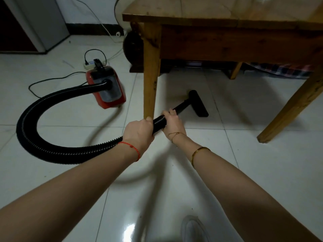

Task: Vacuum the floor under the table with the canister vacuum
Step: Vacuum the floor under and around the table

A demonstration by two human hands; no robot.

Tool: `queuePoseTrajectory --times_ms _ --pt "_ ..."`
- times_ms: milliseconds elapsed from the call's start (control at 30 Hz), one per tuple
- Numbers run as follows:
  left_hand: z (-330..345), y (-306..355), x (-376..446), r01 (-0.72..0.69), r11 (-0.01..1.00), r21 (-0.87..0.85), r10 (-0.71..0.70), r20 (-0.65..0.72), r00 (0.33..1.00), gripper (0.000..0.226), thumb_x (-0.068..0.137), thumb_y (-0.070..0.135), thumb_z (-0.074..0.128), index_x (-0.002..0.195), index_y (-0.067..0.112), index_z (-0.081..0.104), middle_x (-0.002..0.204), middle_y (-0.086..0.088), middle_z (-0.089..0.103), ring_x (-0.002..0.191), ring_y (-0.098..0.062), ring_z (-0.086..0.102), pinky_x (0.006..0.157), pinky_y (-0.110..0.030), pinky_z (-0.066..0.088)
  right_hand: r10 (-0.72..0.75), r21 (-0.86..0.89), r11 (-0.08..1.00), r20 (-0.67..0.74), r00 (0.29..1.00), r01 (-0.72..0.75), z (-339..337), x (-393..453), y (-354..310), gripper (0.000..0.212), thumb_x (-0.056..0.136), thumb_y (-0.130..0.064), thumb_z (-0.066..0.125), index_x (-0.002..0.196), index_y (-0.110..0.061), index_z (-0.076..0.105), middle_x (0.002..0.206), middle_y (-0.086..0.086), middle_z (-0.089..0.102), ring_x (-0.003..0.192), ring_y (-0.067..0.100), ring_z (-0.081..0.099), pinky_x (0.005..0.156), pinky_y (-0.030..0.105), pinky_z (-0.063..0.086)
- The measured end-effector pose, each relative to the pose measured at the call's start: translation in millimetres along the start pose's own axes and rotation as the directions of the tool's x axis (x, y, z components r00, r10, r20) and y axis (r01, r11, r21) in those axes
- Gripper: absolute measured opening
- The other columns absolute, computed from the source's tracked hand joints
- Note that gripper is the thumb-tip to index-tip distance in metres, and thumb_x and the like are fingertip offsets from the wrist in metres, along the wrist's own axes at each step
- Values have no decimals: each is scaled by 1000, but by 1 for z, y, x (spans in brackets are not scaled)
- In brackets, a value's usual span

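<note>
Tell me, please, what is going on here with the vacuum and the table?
A person is vacuuming under a wooden table. The left hand and the right hand both grip the black ribbed hose near its rigid tube. The floor nozzle rests on the white tiles just past the table's front leg. The red canister sits to the left, its cord running to a power strip.

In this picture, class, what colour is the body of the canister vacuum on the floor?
Red, with a grey panel and black handle: the canister vacuum, seen in the head view.
</note>
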State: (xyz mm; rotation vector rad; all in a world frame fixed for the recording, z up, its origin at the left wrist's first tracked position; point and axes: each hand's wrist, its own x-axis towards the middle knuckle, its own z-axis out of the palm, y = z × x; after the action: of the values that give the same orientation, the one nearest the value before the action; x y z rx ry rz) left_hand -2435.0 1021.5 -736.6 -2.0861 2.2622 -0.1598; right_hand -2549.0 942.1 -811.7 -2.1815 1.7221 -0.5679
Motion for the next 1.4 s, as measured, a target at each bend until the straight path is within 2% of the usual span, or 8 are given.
queuePoseTrajectory --times_ms 133,267,567,767,900,1200,1333,1400 --pt "-2 -21 -10 46 998 31 -46 -6 999 20 94 23 48 110 12 48 81 -2 57 71 -24 61 56 -29 40 -54 50 997 -5 999 54 9 0 -26 34 81 2 60 111 -12 53 124 13 46 113 33 51 95 43 49" --pt "-1 -28 -12 64 996 63 -64 -3 998 19 94 21 46 110 11 47 91 -4 64 77 -27 64 56 -31 38 -128 118 985 12 992 125 15 5 -33 31 79 0 62 106 -11 53 124 13 47 111 34 51 93 43 50" --pt "17 0 17 92 996 14 -92 32 995 21 95 27 47 108 11 47 93 -5 65 79 -26 64 57 -30 35 -207 116 974 97 974 195 15 35 8 35 78 7 59 107 -12 53 127 12 46 126 34 43 98 46 47" --pt "41 26 66 113 992 -51 -111 53 992 24 94 27 52 111 11 47 96 -4 66 83 -25 67 60 -29 38 -186 30 983 151 971 183 13 75 50 35 76 2 61 109 -8 52 129 14 43 114 33 48 91 41 46" --pt "56 48 100 99 991 -90 -94 52 994 20 94 22 50 110 11 47 94 -4 66 79 -24 66 57 -28 37 -164 -63 982 171 971 177 13 101 88 33 78 1 57 109 -11 53 128 15 44 107 37 54 87 46 51" --pt "63 102 159 0 992 -124 6 48 999 22 94 17 49 114 8 48 103 -7 66 89 -27 66 62 -30 37 -145 -302 925 277 950 229 -17 147 163 38 82 -15 62 118 -15 51 138 16 41 124 34 46 86 41 49" --pt "55 118 169 -51 990 -133 56 31 998 22 94 17 49 115 8 48 107 -8 66 93 -29 66 63 -29 35 -140 -344 908 288 947 239 -40 147 176 36 77 -31 68 106 -17 51 144 9 38 136 27 36 91 43 50" --pt "53 119 166 -74 989 -128 76 18 997 22 94 17 48 114 9 48 106 -7 66 92 -29 66 63 -30 34 -234 -322 888 298 926 328 -49 139 173 29 76 -30 68 97 -17 52 132 8 50 128 26 45 87 41 52"
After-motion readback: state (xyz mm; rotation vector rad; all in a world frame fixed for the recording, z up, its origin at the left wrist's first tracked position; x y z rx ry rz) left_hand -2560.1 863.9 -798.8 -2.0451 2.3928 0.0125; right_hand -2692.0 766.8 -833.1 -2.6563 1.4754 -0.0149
